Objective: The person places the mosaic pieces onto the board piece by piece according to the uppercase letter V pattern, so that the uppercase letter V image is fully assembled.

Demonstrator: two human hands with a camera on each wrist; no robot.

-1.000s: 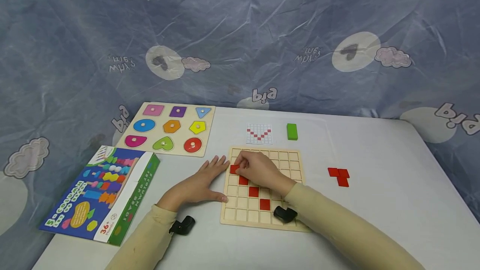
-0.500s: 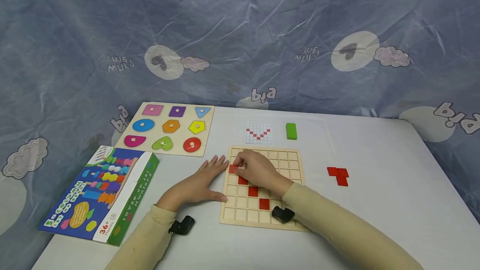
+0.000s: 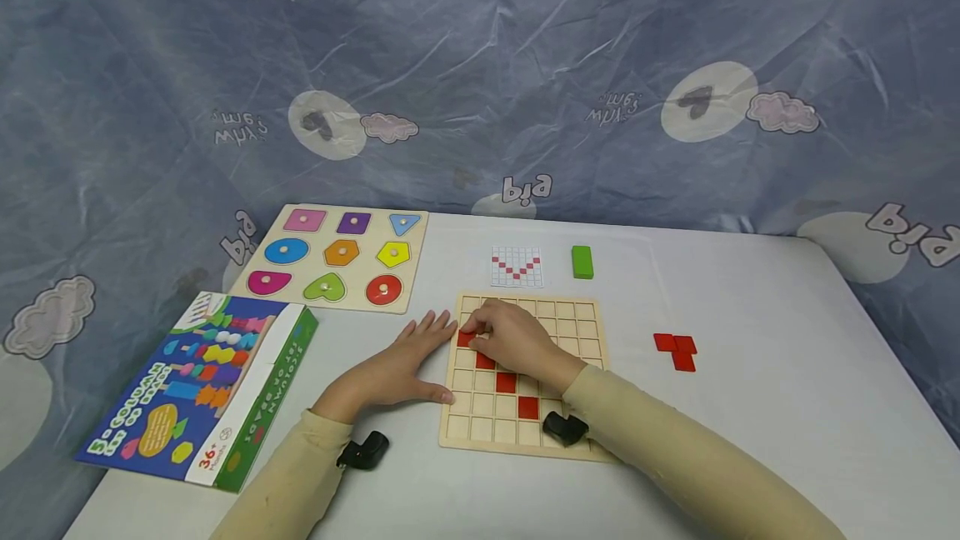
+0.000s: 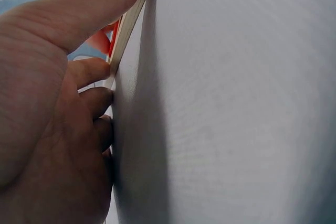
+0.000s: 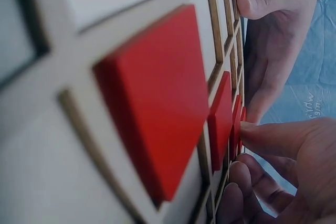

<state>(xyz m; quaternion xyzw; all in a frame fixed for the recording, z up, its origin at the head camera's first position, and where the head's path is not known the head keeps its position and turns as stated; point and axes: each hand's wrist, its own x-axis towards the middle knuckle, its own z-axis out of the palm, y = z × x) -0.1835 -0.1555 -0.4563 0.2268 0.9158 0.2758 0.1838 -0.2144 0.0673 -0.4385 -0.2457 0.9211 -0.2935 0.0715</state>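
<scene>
A wooden grid board (image 3: 495, 432) lies flat, with red square tiles in a diagonal line, among them one tile (image 3: 506, 382) and another nearest the front (image 3: 528, 408). At the upper-left end of that line, my right hand (image 3: 517, 344) pinches the last red tile (image 3: 466, 339) between thumb and index finger. The right wrist view shows its thumb (image 5: 273, 135) against this farthest tile, partly hiding it. With fingers spread, my left hand (image 3: 393, 369) rests on the table at the board's left edge, its thumb touching the frame.
Three loose red tiles (image 3: 683, 352) lie right of the board. Behind it are a pattern card (image 3: 517, 267) with a red V and a green block (image 3: 582, 262). A shape puzzle (image 3: 352, 273) and a colourful box (image 3: 195, 390) stand at left.
My right index finger has shifted slightly over the upper-left tile. The left hand stays at the board's edge, and the other tiles have not moved.
</scene>
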